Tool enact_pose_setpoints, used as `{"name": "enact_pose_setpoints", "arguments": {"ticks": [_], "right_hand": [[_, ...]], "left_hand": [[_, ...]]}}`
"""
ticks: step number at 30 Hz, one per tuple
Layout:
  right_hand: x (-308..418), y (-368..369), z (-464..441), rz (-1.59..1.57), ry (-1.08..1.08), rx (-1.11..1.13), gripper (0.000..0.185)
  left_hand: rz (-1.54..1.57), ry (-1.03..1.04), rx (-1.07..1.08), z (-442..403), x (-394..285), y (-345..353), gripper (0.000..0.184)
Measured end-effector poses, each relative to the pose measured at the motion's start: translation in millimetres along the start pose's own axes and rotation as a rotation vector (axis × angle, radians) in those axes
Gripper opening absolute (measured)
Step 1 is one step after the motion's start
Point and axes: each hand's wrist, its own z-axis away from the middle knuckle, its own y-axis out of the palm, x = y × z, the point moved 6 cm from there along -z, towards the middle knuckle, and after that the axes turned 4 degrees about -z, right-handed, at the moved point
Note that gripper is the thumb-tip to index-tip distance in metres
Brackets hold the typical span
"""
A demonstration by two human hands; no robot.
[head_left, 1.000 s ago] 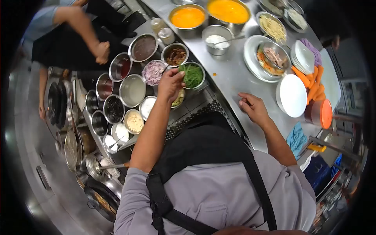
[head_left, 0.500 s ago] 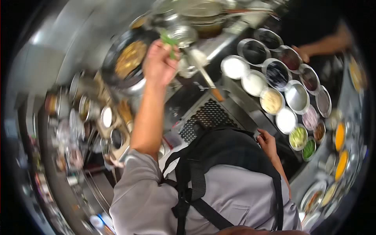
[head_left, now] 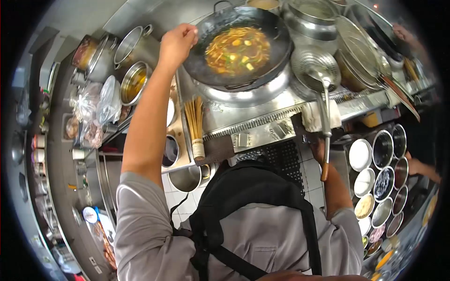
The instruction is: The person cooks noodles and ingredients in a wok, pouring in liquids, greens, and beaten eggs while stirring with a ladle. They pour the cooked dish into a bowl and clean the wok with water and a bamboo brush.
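1. At the upper centre of the frame, the black wok [head_left: 280, 43] sits on a metal ring [head_left: 253, 97]; noodles [head_left: 234, 51] with yellow and green pieces lie in brown liquid inside it.
2. Left of that, my left hand [head_left: 179, 43] hangs at the wok's left rim, its grip clenched, fingertips bunched; I cannot tell whether it touches the metal.
3. Right of centre, my right hand [head_left: 318, 151] is low and partly hidden behind a ladle [head_left: 321, 77] handle, so I cannot tell how its grip stands.
4. The ladle rests over a perforated skimmer [head_left: 301, 65], to the wok's right, its handle crossing a pale cloth [head_left: 310, 114].
5. Below the wok's left side, I see a bundle of sticks [head_left: 192, 114] standing near the edge.
6. At the lower right, metal bowls [head_left: 383, 182] cluster, with another person's hand [head_left: 414, 166] beside them.
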Motion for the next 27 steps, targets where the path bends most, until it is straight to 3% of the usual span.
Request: {"name": "enact_pose_setpoints", "arguments": {"ticks": [2,3,4,6,8,9,10,12,13,14,15,17,18,19,20,21,22,24,25,27], "right_hand": [[70.2,-41.4,-44.6,0.082,0.130,0.266,0.044],[54.9,-27.1,-35.6,0.192,0.118,0.351,0.042],[55.4,-23.6,-36.6,0.123,-0.064,0.369,0.038],[31.6,-1.4,-29.0,0.038,-0.166,0.447,0.030],[26.5,5.7,-41.0,-0.055,-0.198,0.546,0.023],[17.3,12.1,-39.0,0.069,-0.082,0.720,0.022],[19.0,13.6,-37.5,0.074,-0.091,0.740,0.022],[6.1,22.5,-32.6,0.078,0.057,0.749,0.056],[-0.3,29.2,-37.2,0.209,-0.278,0.654,0.045],[30.1,-4.0,-49.2,0.184,-0.218,0.644,0.030],[59.5,-28.8,-59.1,0.220,-0.186,0.625,0.030],[83.9,-84.5,-70.0,-0.187,0.065,0.291,0.025],[48.1,-86.4,-42.0,0.133,0.276,0.385,0.030],[41.1,-103.6,-22.5,-0.227,0.732,0.450,0.037],[61.4,-120.0,-7.2,-0.616,1.165,0.481,0.046],[74.8,-132.7,12.2,-0.957,1.381,0.377,0.054],[131.2,-151.1,-0.8,-1.354,1.377,0.315,0.060],[203.2,-185.2,-16.7,-1.366,1.354,0.276,0.037],[195.8,-185.1,-8.0,-1.361,1.349,0.260,0.037],[155.3,-203.7,-9.3,-0.373,0.817,0.238,0.022]], "left_hand": [[0.129,-0.099,-0.070,42.8,30.5,-18.2,0.024],[0.011,-0.076,-0.123,74.5,33.9,-32.7,0.023],[-0.113,-0.062,-0.169,104.3,39.6,-46.9,0.021],[-0.063,-0.375,-0.138,175.5,121.4,-55.4,0.020],[-0.293,-0.575,-0.059,251.2,150.3,-62.0,0.024],[-0.329,-0.672,-0.019,284.9,169.2,-56.6,0.029],[-0.357,-0.762,0.026,316.8,188.4,-48.1,0.035],[-0.358,-0.812,0.058,358.7,217.1,-29.1,0.052],[-0.288,-0.847,0.077,372.1,231.9,-17.1,0.065],[-0.220,-0.800,0.064,386.5,259.3,-1.9,0.075],[-0.225,-0.812,-0.021,401.9,289.0,11.2,0.076],[-0.346,-0.931,-0.079,382.4,252.6,9.9,0.072],[-0.445,-0.915,-0.055,378.3,257.4,9.0,0.072],[-0.435,-0.865,-0.029,375.7,252.4,8.0,0.071],[-0.365,-0.942,-0.028,382.8,271.8,7.8,0.070],[-0.089,-0.961,-0.181,395.0,290.4,7.8,0.070],[0.218,-0.999,-0.334,389.0,268.1,-0.8,0.070],[0.965,-1.032,-0.420,408.1,297.7,2.6,0.071],[0.979,-1.026,-0.412,398.8,279.6,0.0,0.071],[1.928,-0.607,-0.368,343.6,171.4,-12.2,0.067]]}}
